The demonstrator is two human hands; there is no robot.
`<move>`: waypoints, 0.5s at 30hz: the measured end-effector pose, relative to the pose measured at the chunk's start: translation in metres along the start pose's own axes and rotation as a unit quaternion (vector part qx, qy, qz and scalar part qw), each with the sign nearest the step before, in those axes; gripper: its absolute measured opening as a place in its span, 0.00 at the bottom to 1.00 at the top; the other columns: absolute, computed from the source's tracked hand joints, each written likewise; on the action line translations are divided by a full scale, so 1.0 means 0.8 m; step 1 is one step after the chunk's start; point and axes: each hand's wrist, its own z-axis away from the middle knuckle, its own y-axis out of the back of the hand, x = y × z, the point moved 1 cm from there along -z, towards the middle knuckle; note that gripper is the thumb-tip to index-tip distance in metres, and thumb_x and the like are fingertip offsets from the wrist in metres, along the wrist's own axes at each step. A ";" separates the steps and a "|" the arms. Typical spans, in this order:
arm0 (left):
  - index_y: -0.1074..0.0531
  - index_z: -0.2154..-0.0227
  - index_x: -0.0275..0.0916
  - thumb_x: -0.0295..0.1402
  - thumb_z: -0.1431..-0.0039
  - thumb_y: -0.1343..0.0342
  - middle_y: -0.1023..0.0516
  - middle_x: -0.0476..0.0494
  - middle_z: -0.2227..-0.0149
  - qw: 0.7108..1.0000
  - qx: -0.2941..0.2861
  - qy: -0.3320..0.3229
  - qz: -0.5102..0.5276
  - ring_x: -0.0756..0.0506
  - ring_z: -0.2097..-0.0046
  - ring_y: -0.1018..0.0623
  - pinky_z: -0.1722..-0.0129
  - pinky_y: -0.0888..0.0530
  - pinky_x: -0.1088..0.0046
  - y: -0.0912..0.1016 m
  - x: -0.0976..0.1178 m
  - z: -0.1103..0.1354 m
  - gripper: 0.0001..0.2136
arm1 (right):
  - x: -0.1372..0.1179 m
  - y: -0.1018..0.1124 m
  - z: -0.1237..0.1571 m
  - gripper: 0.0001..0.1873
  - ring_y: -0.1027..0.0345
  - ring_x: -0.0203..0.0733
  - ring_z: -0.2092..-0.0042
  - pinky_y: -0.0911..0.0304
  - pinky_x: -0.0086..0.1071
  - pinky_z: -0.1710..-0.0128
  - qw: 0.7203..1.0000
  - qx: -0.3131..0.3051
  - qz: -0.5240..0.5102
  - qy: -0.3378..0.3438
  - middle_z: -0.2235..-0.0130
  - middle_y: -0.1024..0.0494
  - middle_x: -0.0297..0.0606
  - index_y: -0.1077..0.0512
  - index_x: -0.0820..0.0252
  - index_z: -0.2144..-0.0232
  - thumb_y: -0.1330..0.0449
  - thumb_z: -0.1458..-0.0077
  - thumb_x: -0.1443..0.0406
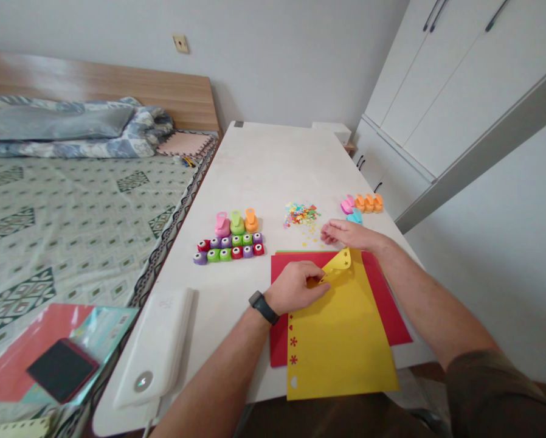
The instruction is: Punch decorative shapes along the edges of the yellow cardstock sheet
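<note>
Bedroom table (264, 164) runs beside a bed (90, 213); on it, a yellow sheet (341, 340) with punched shapes down one edge lies over red paper (279, 340); the left hand (295, 288) is closed, its fingers pinching the sheet's curled top corner (339, 260); the right hand (349, 235) is loosely open and empty, just above that corner, near scattered paper cutouts (301, 214); rows of colored craft punches (230, 243) stand left of the paper; more punches (359, 205) sit farther along the table.
</note>
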 end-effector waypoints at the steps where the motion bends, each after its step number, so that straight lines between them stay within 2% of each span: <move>1: 0.28 0.75 0.39 0.35 0.38 0.42 0.27 0.48 0.73 1.000 0.003 0.000 0.001 0.49 0.70 0.30 0.67 0.36 0.72 0.000 0.000 0.000 0.11 | -0.002 0.001 -0.002 0.29 0.24 0.45 0.56 0.29 0.40 0.51 0.999 0.030 0.012 0.027 0.57 0.18 0.42 0.25 0.57 0.62 0.42 0.40 0.38; 3: 0.28 0.76 0.39 0.35 0.39 0.42 0.28 0.49 0.74 1.000 0.006 -0.001 0.004 0.49 0.70 0.31 0.67 0.36 0.72 0.000 0.001 0.000 0.10 | -0.005 0.001 -0.004 0.29 0.24 0.45 0.55 0.29 0.40 0.51 0.996 0.066 0.020 0.052 0.57 0.18 0.42 0.25 0.57 0.61 0.44 0.39 0.38; 4: 0.28 0.76 0.39 0.35 0.39 0.42 0.28 0.49 0.74 1.000 0.006 -0.001 0.005 0.49 0.70 0.31 0.68 0.37 0.72 0.000 0.001 -0.001 0.11 | -0.006 0.001 -0.006 0.30 0.23 0.44 0.57 0.29 0.40 0.52 0.997 0.058 0.012 0.045 0.58 0.18 0.43 0.25 0.58 0.61 0.45 0.38 0.38; 8: 0.30 0.77 0.39 0.34 0.39 0.42 0.30 0.49 0.75 1.000 0.007 -0.001 0.003 0.50 0.71 0.33 0.69 0.38 0.72 -0.001 0.001 -0.001 0.12 | -0.007 -0.008 -0.011 0.31 0.23 0.44 0.61 0.27 0.38 0.57 0.998 -0.047 -0.040 -0.020 0.62 0.18 0.43 0.26 0.59 0.63 0.43 0.40 0.37; 10: 0.31 0.77 0.39 0.34 0.38 0.42 0.30 0.50 0.75 1.000 0.008 -0.003 0.003 0.50 0.72 0.34 0.69 0.39 0.72 -0.002 0.000 -0.001 0.12 | -0.009 -0.011 -0.014 0.29 0.23 0.45 0.59 0.27 0.38 0.56 0.999 -0.028 -0.028 -0.003 0.60 0.18 0.43 0.25 0.58 0.63 0.40 0.42 0.38; 13: 0.31 0.76 0.39 0.34 0.38 0.43 0.30 0.50 0.75 1.000 0.007 -0.003 0.005 0.50 0.71 0.33 0.69 0.39 0.73 -0.003 -0.002 0.000 0.12 | -0.016 -0.011 -0.019 0.27 0.24 0.46 0.55 0.29 0.38 0.52 0.997 0.049 -0.004 0.053 0.57 0.18 0.42 0.24 0.57 0.62 0.40 0.40 0.40; 15: 0.32 0.77 0.39 0.35 0.38 0.43 0.31 0.50 0.75 1.000 0.006 -0.002 0.003 0.50 0.71 0.34 0.69 0.39 0.73 -0.003 -0.002 0.000 0.12 | -0.022 -0.015 -0.020 0.29 0.23 0.46 0.56 0.29 0.38 0.53 0.998 0.025 -0.023 0.048 0.58 0.18 0.43 0.25 0.59 0.61 0.43 0.38 0.39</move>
